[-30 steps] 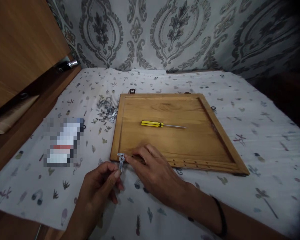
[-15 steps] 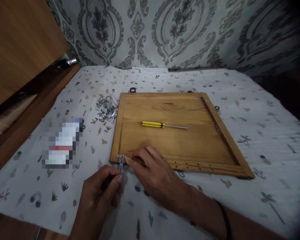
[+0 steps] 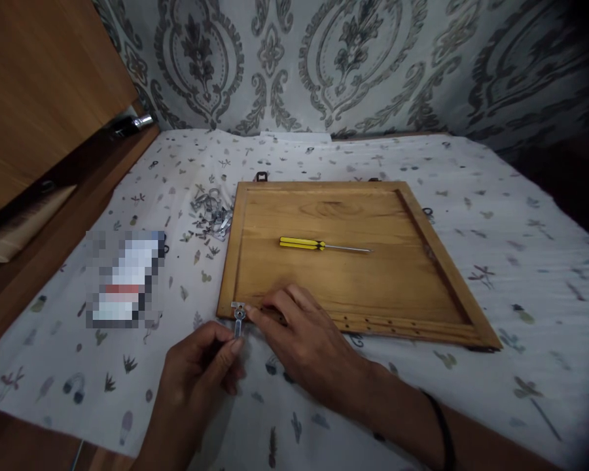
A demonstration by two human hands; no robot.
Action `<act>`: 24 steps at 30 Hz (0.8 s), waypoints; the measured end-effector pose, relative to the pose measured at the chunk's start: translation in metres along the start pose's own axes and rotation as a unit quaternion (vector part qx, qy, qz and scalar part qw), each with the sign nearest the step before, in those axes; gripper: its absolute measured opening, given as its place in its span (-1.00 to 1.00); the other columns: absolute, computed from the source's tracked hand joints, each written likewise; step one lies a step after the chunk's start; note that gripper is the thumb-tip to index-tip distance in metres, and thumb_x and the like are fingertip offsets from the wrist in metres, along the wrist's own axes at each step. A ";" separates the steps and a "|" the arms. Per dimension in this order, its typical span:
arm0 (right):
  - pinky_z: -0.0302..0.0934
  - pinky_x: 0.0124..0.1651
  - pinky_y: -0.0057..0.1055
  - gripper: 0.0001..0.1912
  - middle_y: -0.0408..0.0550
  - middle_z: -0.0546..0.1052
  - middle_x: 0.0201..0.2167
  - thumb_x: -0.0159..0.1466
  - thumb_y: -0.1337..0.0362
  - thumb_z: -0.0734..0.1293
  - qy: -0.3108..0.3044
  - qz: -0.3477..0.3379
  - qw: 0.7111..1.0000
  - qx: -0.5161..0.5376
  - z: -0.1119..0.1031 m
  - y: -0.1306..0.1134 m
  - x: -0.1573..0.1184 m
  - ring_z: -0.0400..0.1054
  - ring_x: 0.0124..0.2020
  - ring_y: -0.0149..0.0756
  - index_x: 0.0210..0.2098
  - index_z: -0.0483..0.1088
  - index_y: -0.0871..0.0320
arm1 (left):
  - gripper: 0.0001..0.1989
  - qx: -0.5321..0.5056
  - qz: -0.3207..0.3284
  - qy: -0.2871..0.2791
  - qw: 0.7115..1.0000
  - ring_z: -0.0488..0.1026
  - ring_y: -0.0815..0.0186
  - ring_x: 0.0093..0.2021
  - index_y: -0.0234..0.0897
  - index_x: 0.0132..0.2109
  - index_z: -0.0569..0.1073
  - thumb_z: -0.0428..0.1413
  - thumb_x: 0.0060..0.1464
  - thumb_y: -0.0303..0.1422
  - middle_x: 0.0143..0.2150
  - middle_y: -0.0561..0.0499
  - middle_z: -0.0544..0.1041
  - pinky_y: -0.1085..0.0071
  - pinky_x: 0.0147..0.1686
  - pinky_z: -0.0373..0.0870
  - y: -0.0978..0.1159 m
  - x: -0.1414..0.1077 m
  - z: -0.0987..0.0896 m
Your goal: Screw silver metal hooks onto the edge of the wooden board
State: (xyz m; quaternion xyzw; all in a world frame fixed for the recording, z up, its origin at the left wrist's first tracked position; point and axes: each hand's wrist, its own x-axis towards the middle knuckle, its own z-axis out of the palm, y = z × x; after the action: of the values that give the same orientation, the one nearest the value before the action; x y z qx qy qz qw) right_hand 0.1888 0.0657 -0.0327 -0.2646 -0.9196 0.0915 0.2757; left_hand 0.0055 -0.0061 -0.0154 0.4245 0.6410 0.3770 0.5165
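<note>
A small silvery metal bracket (image 3: 239, 313) with screw holes lies at the near left corner of a wooden panel (image 3: 324, 216) with a raised frame. Its narrow arm extends past the panel's edge, pinched between the thumb and fingers of my left hand (image 3: 201, 366). My right hand (image 3: 309, 333) rests on the near rail of the frame, its fingers stretched and slightly bent. The index fingertip touches the bracket's right side; the right thumb is hidden. On the panel lies a yellow-and-black screwdriver (image 3: 302, 244), its shaft pointing right.
Left of the panel is a heap of metal fittings and screws (image 3: 213, 212). A blurred-out boxy object (image 3: 127, 281) lies further left. Dark metal loops (image 3: 262, 176) stick out at the panel's far edge. Patterned cloth (image 3: 515, 275) covers the surface; a wooden cabinet (image 3: 49, 85) stands at left.
Both hands and the bracket hold nearly the same place. The whole view has shifted very slightly.
</note>
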 end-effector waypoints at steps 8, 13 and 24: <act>0.35 -0.19 -0.19 -0.71 0.12 0.45 -0.27 0.40 0.44 0.16 0.012 0.004 1.000 0.002 -0.001 0.000 0.003 0.23 -0.21 -0.13 -0.01 0.46 0.33 | -0.68 -0.016 -0.002 -0.017 1.000 0.44 0.36 -0.54 -0.25 -0.41 0.45 0.17 0.16 -0.10 -0.54 0.04 0.52 0.48 -0.48 0.41 -0.002 0.002 0.001; 0.36 -0.21 -0.19 -0.73 0.10 0.46 -0.25 0.35 0.50 0.19 0.018 0.019 0.999 0.023 -0.003 -0.003 0.005 0.27 -0.22 -0.13 -0.05 0.46 0.30 | -0.59 -0.049 -0.009 0.013 0.999 0.40 0.37 -0.58 -0.25 -0.45 0.41 0.18 0.11 0.01 -0.58 0.04 0.50 0.49 -0.51 0.36 -0.002 0.001 0.006; 0.25 -0.16 -0.37 -0.86 -0.02 0.53 -0.29 0.36 0.41 0.29 -0.065 0.066 0.991 0.093 0.009 0.040 0.111 0.41 -0.22 -0.27 -0.20 0.51 0.21 | -0.56 -0.078 -0.016 -0.003 0.997 0.43 0.34 -0.61 -0.25 -0.43 0.40 0.19 0.08 0.06 -0.59 0.01 0.52 0.48 -0.56 0.37 -0.018 0.009 0.006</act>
State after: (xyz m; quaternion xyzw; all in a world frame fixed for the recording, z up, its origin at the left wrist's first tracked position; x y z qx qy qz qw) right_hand 0.1227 0.1586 -0.0016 -0.2912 -0.9036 0.2116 0.2322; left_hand 0.0079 -0.0042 -0.0361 0.3740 0.6147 0.4165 0.5557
